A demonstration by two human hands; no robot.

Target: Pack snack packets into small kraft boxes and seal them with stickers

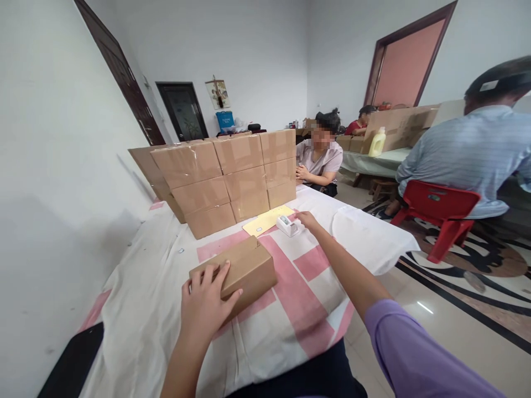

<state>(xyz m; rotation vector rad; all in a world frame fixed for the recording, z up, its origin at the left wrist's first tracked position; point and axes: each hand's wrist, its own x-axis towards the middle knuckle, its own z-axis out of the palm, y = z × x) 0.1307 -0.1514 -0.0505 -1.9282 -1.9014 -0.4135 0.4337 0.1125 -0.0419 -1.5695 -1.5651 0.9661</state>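
My left hand (206, 301) lies flat, fingers spread, on the near end of a brown taped cardboard box (244, 268) that rests on the white-and-pink cloth of the table (166, 309). My right hand (306, 219) reaches far forward, its fingers touching a small white label printer (287, 225). A yellow sheet (265, 220) with a small white label on it lies just behind the printer. Whether the right fingers grip the printer or only touch it is unclear.
A stack of several taped cardboard boxes (226, 177) stands at the table's far side. A seated person (320, 160) is behind it. Another person (464, 155) sits on a red chair (440, 213) at right. A yellow bottle (377, 142) stands on a far table.
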